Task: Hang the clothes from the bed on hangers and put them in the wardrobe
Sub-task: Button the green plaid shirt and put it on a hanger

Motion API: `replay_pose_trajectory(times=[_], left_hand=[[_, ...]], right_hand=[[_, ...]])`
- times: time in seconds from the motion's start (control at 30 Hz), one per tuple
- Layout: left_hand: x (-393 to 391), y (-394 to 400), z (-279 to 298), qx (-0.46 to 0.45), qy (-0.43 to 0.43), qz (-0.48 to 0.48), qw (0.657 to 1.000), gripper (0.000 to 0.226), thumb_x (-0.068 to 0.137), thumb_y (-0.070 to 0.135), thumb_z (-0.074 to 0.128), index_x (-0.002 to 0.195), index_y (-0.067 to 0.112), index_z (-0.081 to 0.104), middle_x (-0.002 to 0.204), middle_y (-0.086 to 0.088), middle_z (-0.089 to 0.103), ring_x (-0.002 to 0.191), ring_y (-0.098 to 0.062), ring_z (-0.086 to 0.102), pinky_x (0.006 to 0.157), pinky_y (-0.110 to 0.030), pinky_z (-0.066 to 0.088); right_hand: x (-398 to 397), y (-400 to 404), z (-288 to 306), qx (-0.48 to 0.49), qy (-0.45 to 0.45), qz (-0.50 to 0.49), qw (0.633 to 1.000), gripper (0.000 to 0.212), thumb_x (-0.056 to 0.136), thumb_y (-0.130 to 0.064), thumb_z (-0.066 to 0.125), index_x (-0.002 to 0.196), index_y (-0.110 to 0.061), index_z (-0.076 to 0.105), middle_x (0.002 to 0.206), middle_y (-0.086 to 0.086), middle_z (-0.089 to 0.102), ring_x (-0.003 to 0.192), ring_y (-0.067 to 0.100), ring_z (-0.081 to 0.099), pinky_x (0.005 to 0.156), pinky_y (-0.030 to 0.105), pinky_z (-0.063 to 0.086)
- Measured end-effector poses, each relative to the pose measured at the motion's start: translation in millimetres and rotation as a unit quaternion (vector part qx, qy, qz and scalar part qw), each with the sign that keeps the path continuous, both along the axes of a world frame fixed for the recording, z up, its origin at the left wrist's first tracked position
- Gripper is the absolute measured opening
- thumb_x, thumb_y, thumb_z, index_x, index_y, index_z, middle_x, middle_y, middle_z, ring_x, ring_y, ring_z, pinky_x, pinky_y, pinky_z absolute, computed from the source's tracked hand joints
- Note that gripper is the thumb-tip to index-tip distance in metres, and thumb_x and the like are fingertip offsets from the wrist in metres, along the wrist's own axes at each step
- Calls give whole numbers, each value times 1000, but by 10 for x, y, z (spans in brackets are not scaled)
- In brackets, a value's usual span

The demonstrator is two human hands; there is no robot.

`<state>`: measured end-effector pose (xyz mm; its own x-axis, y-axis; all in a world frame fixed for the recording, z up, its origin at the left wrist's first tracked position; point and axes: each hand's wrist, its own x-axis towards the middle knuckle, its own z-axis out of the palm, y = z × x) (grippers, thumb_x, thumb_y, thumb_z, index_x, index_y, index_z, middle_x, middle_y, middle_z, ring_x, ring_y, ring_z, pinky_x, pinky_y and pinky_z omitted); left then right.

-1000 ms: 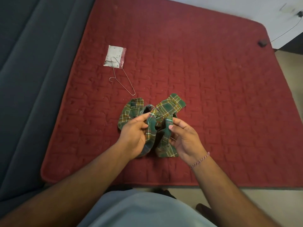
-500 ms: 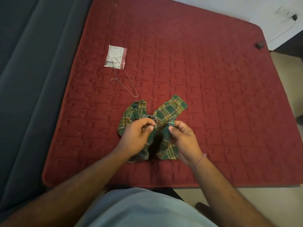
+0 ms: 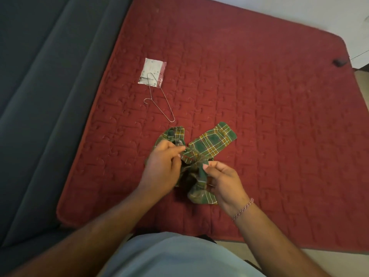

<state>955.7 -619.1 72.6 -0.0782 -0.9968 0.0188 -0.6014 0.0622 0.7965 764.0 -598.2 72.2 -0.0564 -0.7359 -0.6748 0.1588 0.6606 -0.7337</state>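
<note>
My left hand and right hand each pinch the shirt on the bed. The hanger lies near.

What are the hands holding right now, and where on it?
Both hold the green plaid garment: the left hand and the right hand each pinch its bunched middle. The wire hanger lies untouched.
</note>
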Motion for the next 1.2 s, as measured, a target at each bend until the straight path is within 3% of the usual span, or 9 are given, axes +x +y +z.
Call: replay_pose_trajectory(times=[0.17,0.3,0.37,0.5,0.6,0.83,0.93,1.1,1.2], left_hand=[[-438,202,193,78,169,100,977,51,92,0,69,138,23,64,98,11,66,88,-4,67,80,-15,53],[-645,211,360,141,327,174,918,31,98,3,66,128,14,71,107,2,78,102,-9,74,91,-26,59],[-739,227,403,151,359,185,902,27,99,-2,64,120,11,74,108,2,79,104,-12,74,92,-27,60],[-936,264,438,145,354,186,905,28,92,0,74,111,20,77,97,-3,79,93,-15,75,85,-25,60],[-1076,283,439,131,358,188,905,27,89,-1,76,107,20,77,90,-4,76,84,-12,71,81,-23,59],[-1308,362,426,81,322,158,930,32,88,-6,76,109,18,72,91,-6,72,82,-11,67,79,-22,57],[-1367,394,431,63,292,131,945,33,88,-7,75,111,17,70,91,-8,70,77,-8,62,73,-18,54],[-1427,440,418,50,248,104,962,35,90,-4,73,116,19,68,88,-5,67,73,-7,59,67,-20,51],[-1417,449,394,72,245,90,963,39,91,-2,73,121,22,65,85,-3,67,72,-8,60,67,-21,50]], right_hand=[[32,-1,220,-64,-74,-6,995,11,97,-1,63,90,-8,68,83,9,73,72,17,68,63,28,55],[-109,-55,279,-95,-118,-16,988,8,95,-2,64,99,-1,70,92,16,74,81,21,71,69,29,58],[-221,-60,295,-104,-115,-8,988,8,95,-4,64,99,-3,71,93,14,75,83,20,71,71,28,57],[-431,-23,255,-118,-112,2,987,10,95,-7,68,102,0,70,95,20,73,86,24,70,76,34,57],[-563,2,228,-126,-118,-3,985,35,86,-16,74,111,7,66,105,33,69,94,32,66,89,46,54],[-860,58,292,-187,-39,4,982,9,93,-1,69,102,0,73,101,26,73,86,27,68,81,40,58],[-946,70,320,-224,9,21,974,8,91,0,73,96,-5,75,85,7,75,79,16,68,75,30,60],[-1055,97,274,-253,56,70,963,15,87,-3,79,93,-17,78,89,8,77,84,31,73,83,51,63],[-1125,107,248,-281,93,104,950,20,84,-7,83,91,-25,78,87,8,76,82,35,71,76,51,62]])
